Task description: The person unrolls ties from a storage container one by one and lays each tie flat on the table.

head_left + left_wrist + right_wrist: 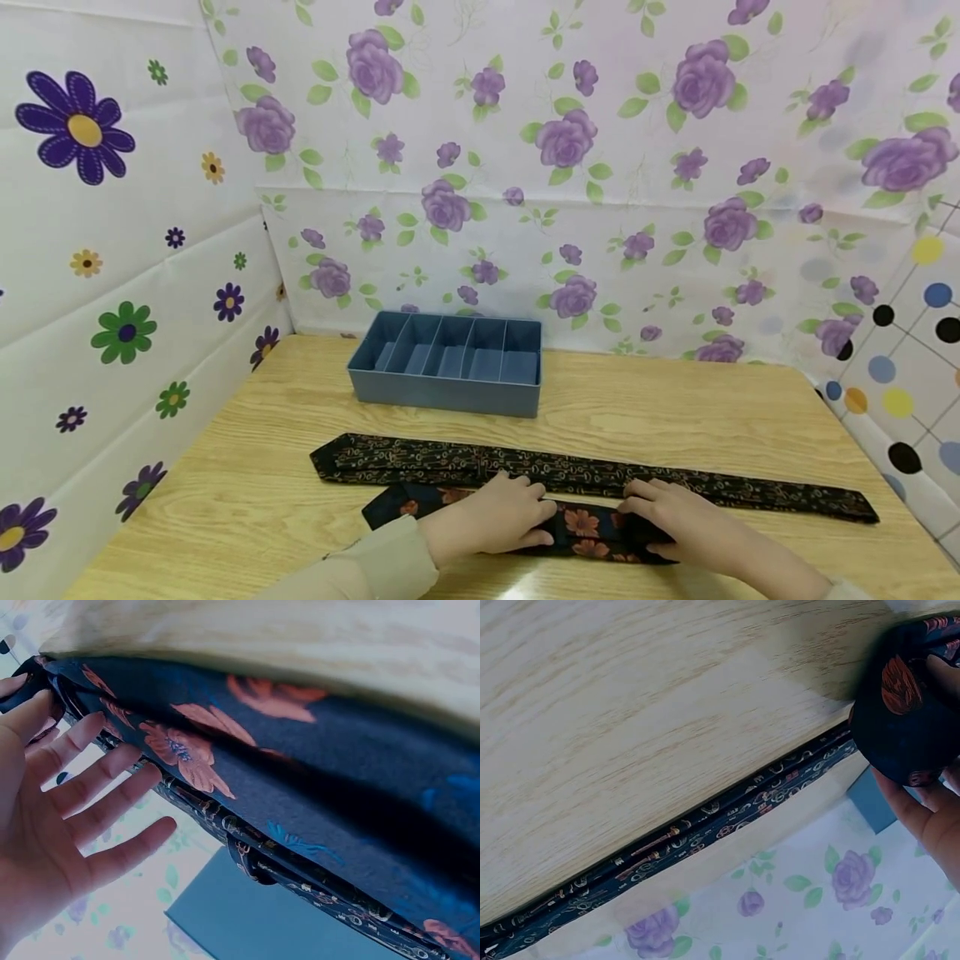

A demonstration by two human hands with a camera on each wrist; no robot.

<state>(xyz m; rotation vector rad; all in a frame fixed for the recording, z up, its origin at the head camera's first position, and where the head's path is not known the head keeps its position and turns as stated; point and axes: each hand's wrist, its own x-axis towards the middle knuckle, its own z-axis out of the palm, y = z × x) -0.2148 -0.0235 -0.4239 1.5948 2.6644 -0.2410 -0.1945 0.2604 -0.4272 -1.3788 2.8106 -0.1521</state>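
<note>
Two neckties lie side by side on the table. The nearer one, dark navy with orange flowers (pixel 582 523), is folded over at its right end. My left hand (pixel 498 515) rests on its middle; in the left wrist view the fingers (pixel 105 780) are spread and fairly straight beside the cloth. At the folded end my right hand (pixel 686 525) pinches the navy necktie (pixel 900 742) between thumb and fingers. Just beyond both hands stretches a longer black necktie with a small gold pattern (pixel 405 458), back side up, its wide tip to the left.
A blue-grey box (pixel 450 393) with several narrow compartments stands behind the neckties, toward the back left. The wood-grain table (pixel 675 400) ends at a flower-printed cloth (pixel 510 233) at the back, with more printed cloth on both sides.
</note>
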